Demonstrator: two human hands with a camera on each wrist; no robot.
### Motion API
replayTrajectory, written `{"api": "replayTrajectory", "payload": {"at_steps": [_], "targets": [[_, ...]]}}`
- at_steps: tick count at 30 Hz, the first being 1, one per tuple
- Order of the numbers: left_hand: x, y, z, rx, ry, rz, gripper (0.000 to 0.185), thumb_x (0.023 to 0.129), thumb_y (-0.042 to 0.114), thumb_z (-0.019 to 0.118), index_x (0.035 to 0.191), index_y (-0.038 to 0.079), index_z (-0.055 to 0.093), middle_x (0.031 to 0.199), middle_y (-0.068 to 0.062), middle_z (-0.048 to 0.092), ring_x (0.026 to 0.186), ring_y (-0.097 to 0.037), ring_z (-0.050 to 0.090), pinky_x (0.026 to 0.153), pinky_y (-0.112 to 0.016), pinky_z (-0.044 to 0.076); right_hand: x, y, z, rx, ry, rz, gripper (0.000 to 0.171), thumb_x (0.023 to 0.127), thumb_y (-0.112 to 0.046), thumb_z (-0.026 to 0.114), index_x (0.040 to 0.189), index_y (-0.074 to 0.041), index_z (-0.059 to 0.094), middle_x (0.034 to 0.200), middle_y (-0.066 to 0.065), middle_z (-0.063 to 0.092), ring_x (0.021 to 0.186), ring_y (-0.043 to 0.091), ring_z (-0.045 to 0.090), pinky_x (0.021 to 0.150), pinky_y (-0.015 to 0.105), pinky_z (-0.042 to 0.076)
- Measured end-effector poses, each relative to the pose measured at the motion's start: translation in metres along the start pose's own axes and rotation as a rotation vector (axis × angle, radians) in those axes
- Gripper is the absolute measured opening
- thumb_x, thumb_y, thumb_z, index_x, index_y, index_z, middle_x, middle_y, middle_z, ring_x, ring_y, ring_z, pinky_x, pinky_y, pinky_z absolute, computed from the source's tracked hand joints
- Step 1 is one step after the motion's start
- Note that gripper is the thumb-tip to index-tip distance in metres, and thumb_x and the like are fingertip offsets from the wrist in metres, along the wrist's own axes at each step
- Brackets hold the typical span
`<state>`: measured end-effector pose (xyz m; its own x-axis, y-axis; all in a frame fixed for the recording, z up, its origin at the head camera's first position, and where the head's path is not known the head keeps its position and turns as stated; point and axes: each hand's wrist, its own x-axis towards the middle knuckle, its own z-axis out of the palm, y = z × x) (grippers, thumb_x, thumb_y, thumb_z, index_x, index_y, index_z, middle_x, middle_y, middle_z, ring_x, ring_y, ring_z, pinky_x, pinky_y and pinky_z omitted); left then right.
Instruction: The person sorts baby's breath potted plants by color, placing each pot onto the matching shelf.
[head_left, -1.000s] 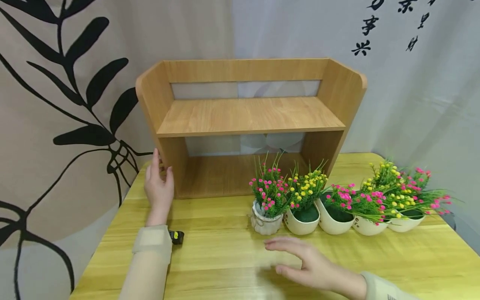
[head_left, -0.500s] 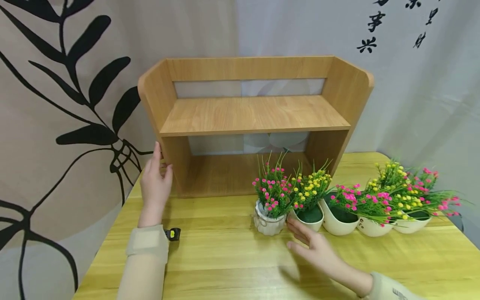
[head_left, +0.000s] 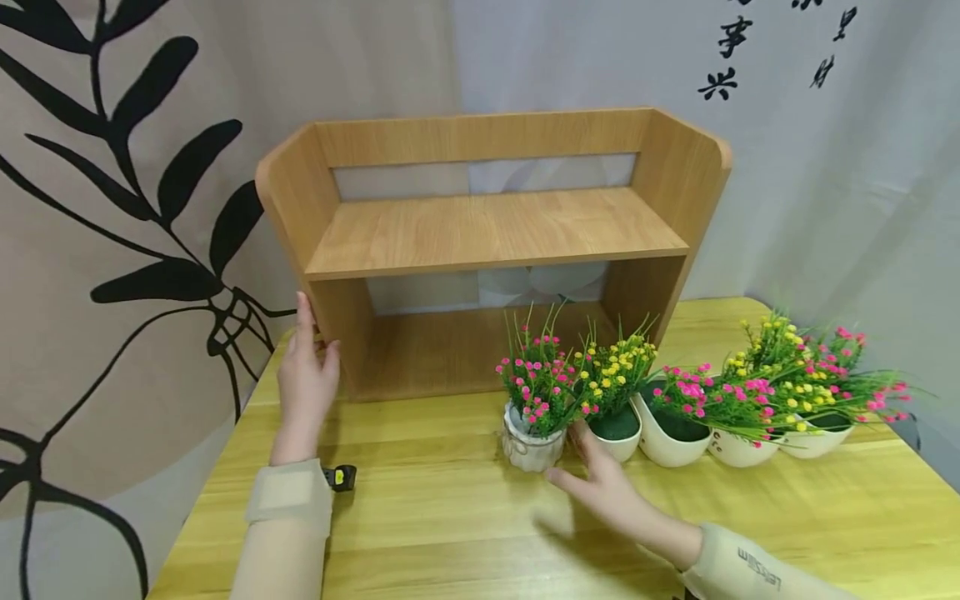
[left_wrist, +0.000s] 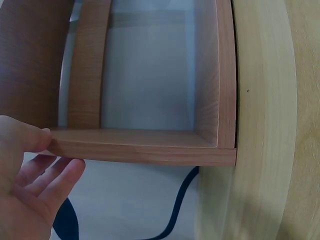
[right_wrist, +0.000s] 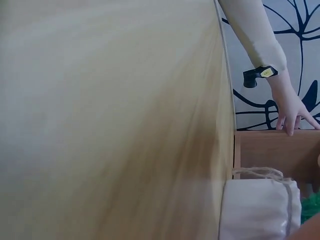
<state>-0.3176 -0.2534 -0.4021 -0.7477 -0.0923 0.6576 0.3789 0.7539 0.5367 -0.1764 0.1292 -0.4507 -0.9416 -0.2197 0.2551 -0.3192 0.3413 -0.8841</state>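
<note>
Head view: your left hand (head_left: 306, 379) grips the left side panel of the two-tier wooden shelf (head_left: 487, 242), standing at 12 o'clock on the yellow wooden table (head_left: 450, 533). Your right hand (head_left: 600, 487), fingers relaxed and holding nothing, reaches just beside the white twine-wrapped pot of pink flowers (head_left: 531, 446), which stands at the shelf's 6 o'clock.

Row of flower pots (head_left: 660, 429) fronting lower shelf (head_left: 450, 354) right half, left half open
</note>
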Motion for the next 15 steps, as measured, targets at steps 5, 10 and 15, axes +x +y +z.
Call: {"api": "replayTrajectory", "payload": {"at_steps": [5, 10, 15], "targets": [[0.001, -0.002, -0.001, 0.009, 0.019, 0.019, 0.090, 0.091, -0.009, 0.058, 0.157, 0.025, 0.007, 0.139, -0.028, 0.045, 0.100, -0.047, 0.057, 0.073, -0.056, 0.054, 0.012, 0.001, 0.009, 0.009, 0.023, 0.086, 0.095, 0.081, -0.016, 0.079, 0.149, 0.009, 0.018, 0.151, 0.029, 0.028, 0.138, 0.040, 0.030, 0.113, 0.047, 0.021], [-0.001, -0.002, -0.001, 0.005, 0.005, 0.003, 0.091, 0.091, -0.009, 0.058, 0.157, 0.026, 0.007, 0.137, -0.030, 0.045, 0.100, -0.047, 0.058, 0.074, -0.056, 0.054, 0.024, 0.002, 0.013, 0.084, 0.042, 0.147, 0.097, 0.074, -0.012, 0.084, 0.147, 0.002, 0.023, 0.146, 0.024, 0.039, 0.135, 0.035, 0.036, 0.115, 0.045, 0.021], [-0.002, -0.002, 0.001, 0.004, -0.002, 0.001, 0.090, 0.091, -0.008, 0.058, 0.157, 0.026, 0.006, 0.135, -0.030, 0.046, 0.099, -0.047, 0.059, 0.076, -0.055, 0.055, 0.034, 0.003, 0.017, 0.173, 0.055, 0.158, 0.086, 0.070, -0.002, 0.084, 0.140, -0.001, 0.034, 0.136, 0.020, 0.050, 0.127, 0.033, 0.047, 0.113, 0.045, 0.028]]}}
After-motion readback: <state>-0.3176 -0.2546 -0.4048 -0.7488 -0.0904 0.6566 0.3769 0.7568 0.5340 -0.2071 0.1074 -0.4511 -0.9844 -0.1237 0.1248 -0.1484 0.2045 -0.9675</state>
